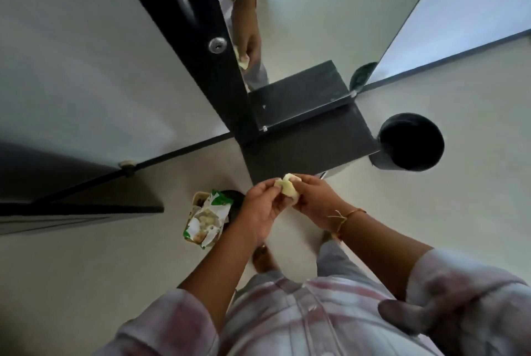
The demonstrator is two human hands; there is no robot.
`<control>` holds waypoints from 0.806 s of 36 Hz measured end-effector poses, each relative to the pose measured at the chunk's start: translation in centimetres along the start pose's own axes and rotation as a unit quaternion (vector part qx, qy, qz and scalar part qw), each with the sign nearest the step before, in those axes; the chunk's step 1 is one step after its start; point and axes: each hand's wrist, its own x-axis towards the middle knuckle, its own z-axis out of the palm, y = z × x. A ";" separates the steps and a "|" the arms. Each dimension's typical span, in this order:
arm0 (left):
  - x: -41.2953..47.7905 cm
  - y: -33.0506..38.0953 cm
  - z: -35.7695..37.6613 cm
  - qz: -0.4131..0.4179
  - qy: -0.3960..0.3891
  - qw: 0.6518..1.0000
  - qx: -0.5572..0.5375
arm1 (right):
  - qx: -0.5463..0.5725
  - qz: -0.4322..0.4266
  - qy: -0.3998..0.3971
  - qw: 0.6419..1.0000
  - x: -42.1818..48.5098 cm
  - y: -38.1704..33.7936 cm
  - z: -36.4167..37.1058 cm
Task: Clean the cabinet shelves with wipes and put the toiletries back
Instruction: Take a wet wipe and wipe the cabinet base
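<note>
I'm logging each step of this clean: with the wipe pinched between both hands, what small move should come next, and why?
Probably finish pulling the wipe open. The left hand and right hand each pinch one side, and it looks bunched rather than flat. The dark shelf lies just beyond the hands, so a spread wipe could go straight onto it.

Pale floor (pixel 431 226): green-white wipes packet (pixel 205 219) near dark cabinet (pixel 310 140); black bin (pixel 408 146) beside cabinet.

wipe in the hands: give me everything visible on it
The wipe is a small pale yellowish-white wad, soft and crumpled, looking like damp cloth or tissue. It is bunched, not spread flat. Both hands pinch it: the left hand from the left, the right hand from the right. It is held in the air, touching nothing else.
</note>
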 end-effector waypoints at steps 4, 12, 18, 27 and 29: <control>2.4 -1.6 5.7 0.018 0.043 0.989 0.142 | -0.070 -0.004 0.006 0.998 -0.8 -3.0 -5.0; 8.7 -4.4 15.3 0.083 0.056 0.946 0.309 | -0.321 -0.138 0.086 0.933 1.8 -6.3 -14.4; 12.8 -3.8 18.1 0.208 0.042 0.755 0.620 | -0.509 -0.258 0.244 0.784 5.7 -8.1 -20.3; 18.8 -1.4 18.2 0.153 0.010 0.503 0.851 | -0.683 -0.402 0.148 0.591 13.0 -10.8 -22.6; 19.3 -1.4 18.3 0.126 0.000 0.472 0.873 | -0.694 -0.418 0.134 0.571 14.5 -12.0 -22.5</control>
